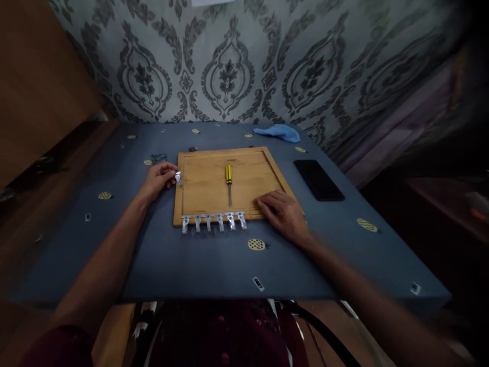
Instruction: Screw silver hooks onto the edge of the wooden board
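My left hand (158,179) is at the left edge of a framed wooden board (206,196), pinching a small silvery T-shaped clip (178,178) between thumb and fingers. A row of several similar clips (208,223) lies along the board's near edge, their narrow ends jutting out over the tablecloth. On the middle of the board rests a screwdriver (229,178) with a yellow and black handle, its shaft pointing toward me. My right hand (284,213) lies on the near right corner of the board, fingers loosely bent, with nothing visible in it.
A black phone-like slab (319,179) lies right of the board. Near the wall is a blue cloth (278,133). Behind the left hand sits a small dark item (158,158). The table (214,270) has a grey-blue pineapple-print cover and ends against a patterned wall (229,66).
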The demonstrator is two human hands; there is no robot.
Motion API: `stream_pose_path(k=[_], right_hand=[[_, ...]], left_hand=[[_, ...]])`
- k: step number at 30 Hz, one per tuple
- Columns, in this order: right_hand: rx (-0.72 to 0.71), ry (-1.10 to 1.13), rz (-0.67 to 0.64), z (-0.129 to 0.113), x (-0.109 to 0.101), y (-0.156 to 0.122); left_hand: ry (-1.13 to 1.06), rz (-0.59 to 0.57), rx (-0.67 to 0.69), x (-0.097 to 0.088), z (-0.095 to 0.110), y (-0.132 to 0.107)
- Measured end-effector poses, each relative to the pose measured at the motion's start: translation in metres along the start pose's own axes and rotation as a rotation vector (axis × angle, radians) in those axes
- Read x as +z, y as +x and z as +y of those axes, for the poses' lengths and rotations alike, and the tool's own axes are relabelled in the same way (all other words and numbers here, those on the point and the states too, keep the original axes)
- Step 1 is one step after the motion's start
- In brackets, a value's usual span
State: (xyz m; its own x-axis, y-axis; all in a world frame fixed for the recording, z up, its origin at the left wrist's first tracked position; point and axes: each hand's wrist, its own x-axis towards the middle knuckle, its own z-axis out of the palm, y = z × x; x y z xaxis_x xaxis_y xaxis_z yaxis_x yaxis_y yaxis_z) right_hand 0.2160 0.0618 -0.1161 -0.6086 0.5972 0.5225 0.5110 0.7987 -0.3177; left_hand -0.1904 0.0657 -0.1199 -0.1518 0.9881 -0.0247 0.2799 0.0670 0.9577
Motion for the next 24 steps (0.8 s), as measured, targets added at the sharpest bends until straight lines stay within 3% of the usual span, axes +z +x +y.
stream_pose_path(k=[13, 18, 24], right_hand=[[0.002, 0.056, -0.01, -0.002, -0.007, -0.005], [0.0, 0.065, -0.008, -0.002, -0.011, -0.007], [-0.052, 0.073, 0.022, -0.001, -0.01, -0.006]], left_hand=[[-0.038, 0.083, 0.066, 0.01, 0.017, -0.002], [0.079, 0.119, 0.072, -0.006, 0.019, 0.0], [0.368, 0.093, 0.088, -0.022, 0.02, 0.003]])
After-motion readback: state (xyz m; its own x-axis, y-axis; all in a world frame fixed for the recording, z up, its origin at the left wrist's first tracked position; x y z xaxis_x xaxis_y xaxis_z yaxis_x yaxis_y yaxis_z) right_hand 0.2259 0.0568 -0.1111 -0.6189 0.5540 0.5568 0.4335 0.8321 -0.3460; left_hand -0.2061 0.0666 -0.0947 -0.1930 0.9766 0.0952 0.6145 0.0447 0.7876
